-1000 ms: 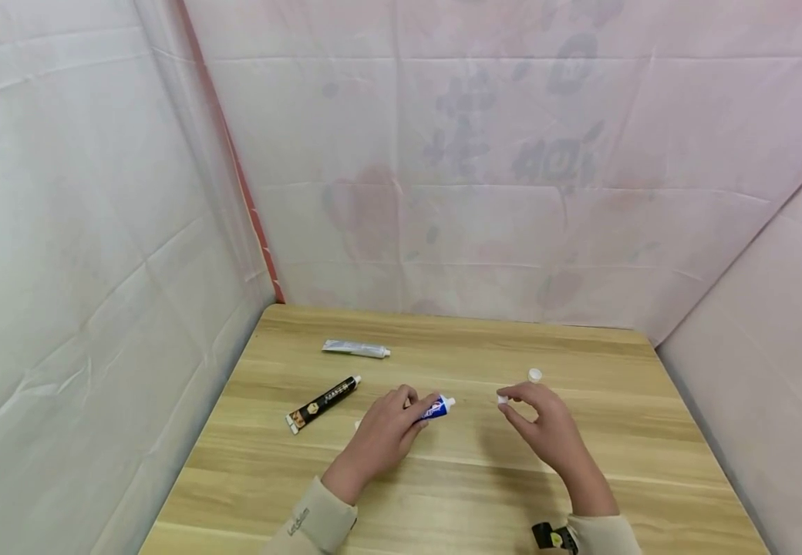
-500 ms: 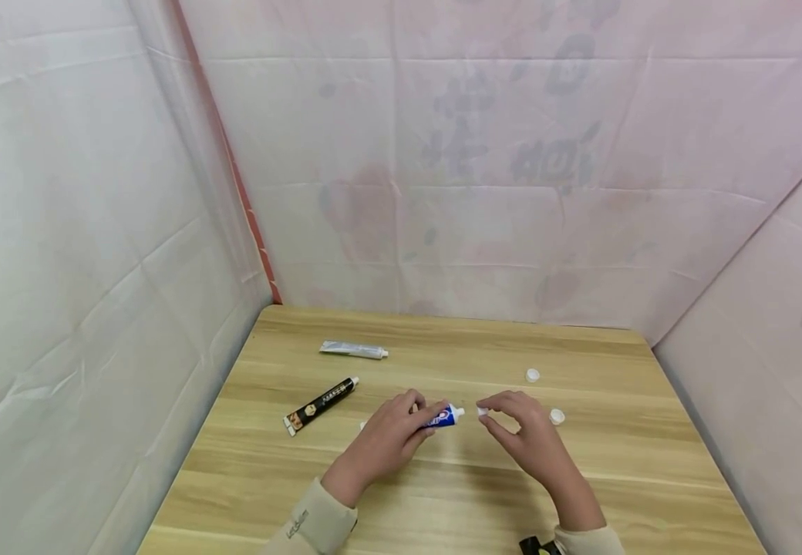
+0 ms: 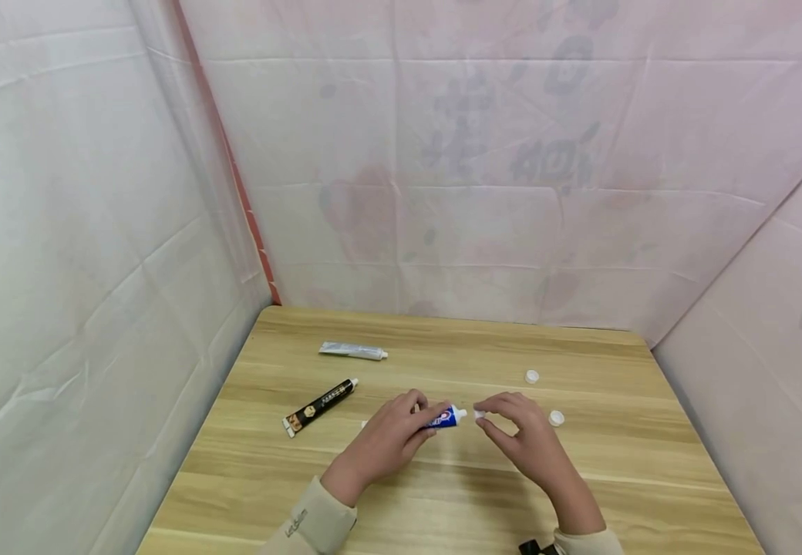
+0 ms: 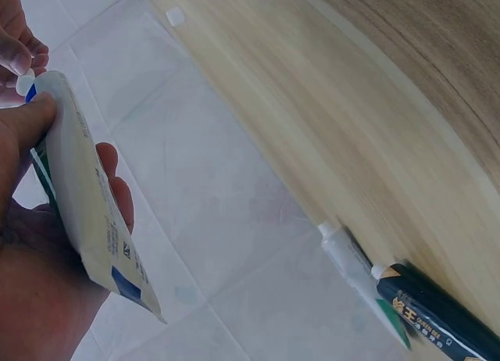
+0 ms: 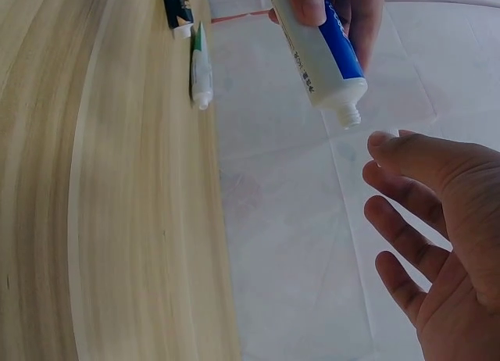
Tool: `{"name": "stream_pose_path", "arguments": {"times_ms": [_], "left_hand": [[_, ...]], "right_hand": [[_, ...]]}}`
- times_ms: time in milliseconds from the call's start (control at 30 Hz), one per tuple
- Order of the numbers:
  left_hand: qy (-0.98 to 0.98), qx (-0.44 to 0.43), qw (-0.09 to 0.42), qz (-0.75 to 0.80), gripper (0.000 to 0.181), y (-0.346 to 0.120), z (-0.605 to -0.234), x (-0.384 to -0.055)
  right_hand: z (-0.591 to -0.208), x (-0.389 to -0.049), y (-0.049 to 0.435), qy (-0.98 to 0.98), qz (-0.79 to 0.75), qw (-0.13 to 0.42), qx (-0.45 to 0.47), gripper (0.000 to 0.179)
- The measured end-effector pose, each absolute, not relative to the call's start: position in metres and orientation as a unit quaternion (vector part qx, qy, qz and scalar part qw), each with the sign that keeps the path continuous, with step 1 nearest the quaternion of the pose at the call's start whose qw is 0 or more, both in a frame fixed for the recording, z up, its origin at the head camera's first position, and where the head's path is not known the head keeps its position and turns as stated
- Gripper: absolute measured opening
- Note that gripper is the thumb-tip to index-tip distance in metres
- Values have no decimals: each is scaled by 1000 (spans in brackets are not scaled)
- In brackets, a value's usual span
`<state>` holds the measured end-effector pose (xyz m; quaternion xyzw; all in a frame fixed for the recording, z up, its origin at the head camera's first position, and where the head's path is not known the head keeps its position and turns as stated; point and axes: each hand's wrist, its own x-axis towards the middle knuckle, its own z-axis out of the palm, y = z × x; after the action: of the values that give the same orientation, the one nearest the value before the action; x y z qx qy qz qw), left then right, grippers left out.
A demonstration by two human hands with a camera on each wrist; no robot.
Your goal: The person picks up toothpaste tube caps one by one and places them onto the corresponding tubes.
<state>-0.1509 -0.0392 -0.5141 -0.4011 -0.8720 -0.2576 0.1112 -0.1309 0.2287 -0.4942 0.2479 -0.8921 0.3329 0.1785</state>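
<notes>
My left hand (image 3: 389,433) grips a blue and white toothpaste tube (image 3: 446,417) around its body, its threaded nozzle uncapped and pointing right. The back of this toothpaste tube (image 4: 86,197) shows in the left wrist view. Thumb and forefinger of my right hand (image 3: 529,433) pinch a small white cap (image 3: 480,415), a short gap from the nozzle. In the right wrist view the fingers largely hide that cap, while the right hand's (image 5: 461,197) other fingers are spread and loosely bent.
A black toothpaste tube (image 3: 321,407) and a silvery white tube (image 3: 354,351), both uncapped, lie on the wooden table (image 3: 443,501) at left. Two white caps lie at right, one farther back (image 3: 532,376), one beside the right hand (image 3: 557,418). Pale cloth walls (image 3: 401,193) enclose the table.
My right hand has moved left with the cap, closer to the nozzle, uncovering the nearer loose cap. The tube has shifted slightly right and down. Over the last half second little differs.
</notes>
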Motion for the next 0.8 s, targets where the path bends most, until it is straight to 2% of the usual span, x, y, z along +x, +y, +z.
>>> {"name": "stream_pose_path", "arguments": {"times_ms": [400,667,800], "left_hand": [[-871,-410,106,-247,61,-39,-516,-152],[-873,-408,94,-250,52,-39,-517,-152],[-871,-409,92,-256,56,-39,-517,-152]], "right_hand": [[-503,-126,224,-891,339,168,253,21],[-505,-125,222,-891,345,167,245,19],[-506,-126,223,-889,348,169,247,21]]}}
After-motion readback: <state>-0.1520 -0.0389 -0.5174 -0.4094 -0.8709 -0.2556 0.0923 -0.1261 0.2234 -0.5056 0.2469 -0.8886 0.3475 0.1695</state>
